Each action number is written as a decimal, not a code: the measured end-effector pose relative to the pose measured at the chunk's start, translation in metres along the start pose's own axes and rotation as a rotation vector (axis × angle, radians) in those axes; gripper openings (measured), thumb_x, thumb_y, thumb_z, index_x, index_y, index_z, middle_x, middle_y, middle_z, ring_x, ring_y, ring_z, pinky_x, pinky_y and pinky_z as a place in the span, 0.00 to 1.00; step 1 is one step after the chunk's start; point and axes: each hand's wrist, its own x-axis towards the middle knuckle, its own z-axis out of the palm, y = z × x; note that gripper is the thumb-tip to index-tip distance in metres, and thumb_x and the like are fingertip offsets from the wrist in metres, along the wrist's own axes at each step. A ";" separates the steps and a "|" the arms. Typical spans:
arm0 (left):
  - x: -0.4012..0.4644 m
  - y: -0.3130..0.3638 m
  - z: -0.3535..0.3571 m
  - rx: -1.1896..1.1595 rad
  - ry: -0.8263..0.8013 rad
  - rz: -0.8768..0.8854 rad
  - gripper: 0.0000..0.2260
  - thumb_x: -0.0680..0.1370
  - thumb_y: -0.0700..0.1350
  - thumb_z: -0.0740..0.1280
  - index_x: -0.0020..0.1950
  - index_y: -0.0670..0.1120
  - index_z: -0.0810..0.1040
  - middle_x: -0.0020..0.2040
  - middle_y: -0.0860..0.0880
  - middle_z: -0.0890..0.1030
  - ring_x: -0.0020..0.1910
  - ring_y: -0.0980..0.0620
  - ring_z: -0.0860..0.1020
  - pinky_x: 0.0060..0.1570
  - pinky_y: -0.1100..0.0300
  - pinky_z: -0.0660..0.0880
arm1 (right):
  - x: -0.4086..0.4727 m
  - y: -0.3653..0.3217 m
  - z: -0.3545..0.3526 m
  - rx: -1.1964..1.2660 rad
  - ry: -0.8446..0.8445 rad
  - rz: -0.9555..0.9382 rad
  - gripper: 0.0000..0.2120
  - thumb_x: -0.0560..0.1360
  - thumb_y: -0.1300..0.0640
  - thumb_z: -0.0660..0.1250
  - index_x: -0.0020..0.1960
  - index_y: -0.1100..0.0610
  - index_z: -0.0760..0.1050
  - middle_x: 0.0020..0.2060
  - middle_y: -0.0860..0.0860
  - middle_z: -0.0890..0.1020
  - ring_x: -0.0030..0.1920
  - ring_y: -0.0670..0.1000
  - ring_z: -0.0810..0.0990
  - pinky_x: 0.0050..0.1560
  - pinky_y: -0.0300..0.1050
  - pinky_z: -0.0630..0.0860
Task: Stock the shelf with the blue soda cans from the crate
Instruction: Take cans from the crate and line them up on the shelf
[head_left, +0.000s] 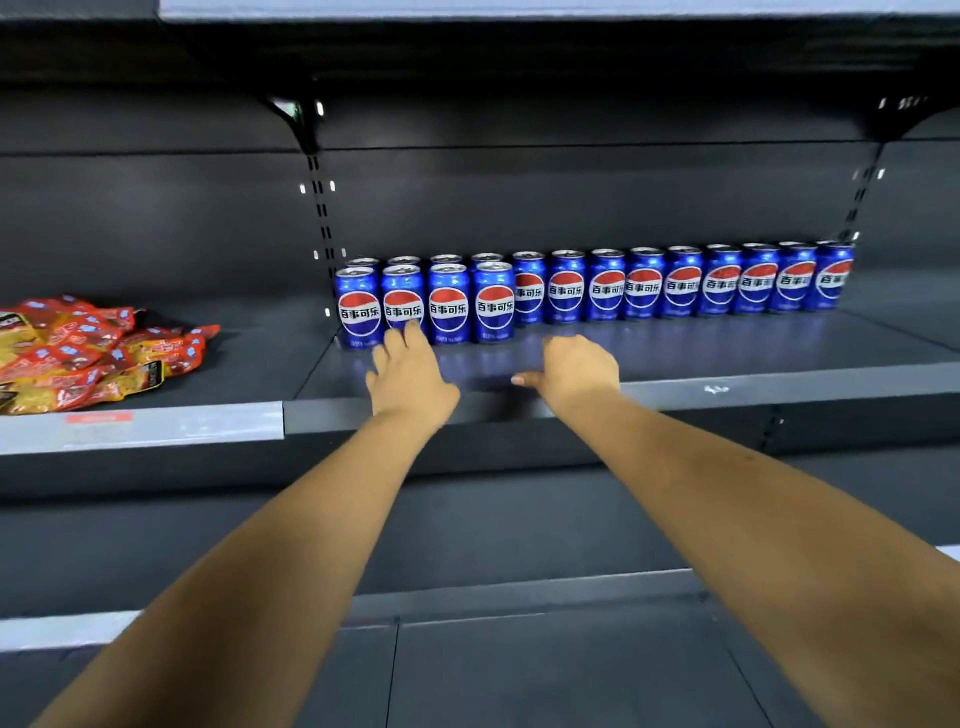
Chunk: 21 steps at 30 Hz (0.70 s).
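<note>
Several blue soda cans stand upright in a long row at the back of the dark grey shelf. At the left end a second, nearer row of several cans stands in front of it. My left hand reaches in with its fingers straight, the fingertips at the lower part of the second can from the left. My right hand hovers over the shelf just in front of the cans, fingers loosely curled and thumb out to the left, holding nothing. No crate is in view.
A pile of red and yellow snack packets lies on the neighbouring shelf section to the left. A slotted upright divides the two sections. Another shelf board hangs above, and a lower shelf runs below my arms.
</note>
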 end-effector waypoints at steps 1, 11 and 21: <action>-0.011 0.005 0.002 0.027 -0.014 0.012 0.35 0.73 0.44 0.69 0.75 0.41 0.54 0.69 0.42 0.62 0.68 0.41 0.61 0.63 0.47 0.64 | -0.009 0.005 -0.001 -0.008 -0.013 -0.018 0.22 0.76 0.42 0.65 0.60 0.59 0.73 0.56 0.55 0.79 0.59 0.57 0.76 0.48 0.46 0.69; -0.120 0.045 0.048 0.287 -0.170 0.055 0.35 0.77 0.51 0.65 0.76 0.41 0.49 0.70 0.42 0.60 0.69 0.42 0.60 0.64 0.48 0.62 | -0.098 0.048 0.014 -0.072 -0.140 -0.197 0.31 0.77 0.44 0.63 0.74 0.57 0.58 0.65 0.56 0.72 0.67 0.59 0.68 0.63 0.52 0.66; -0.180 0.053 0.083 0.404 -0.299 0.136 0.36 0.79 0.56 0.58 0.77 0.41 0.44 0.74 0.42 0.53 0.73 0.42 0.53 0.67 0.44 0.57 | -0.151 0.081 0.047 -0.089 -0.229 -0.186 0.31 0.78 0.50 0.64 0.75 0.56 0.54 0.66 0.55 0.71 0.65 0.59 0.69 0.63 0.52 0.67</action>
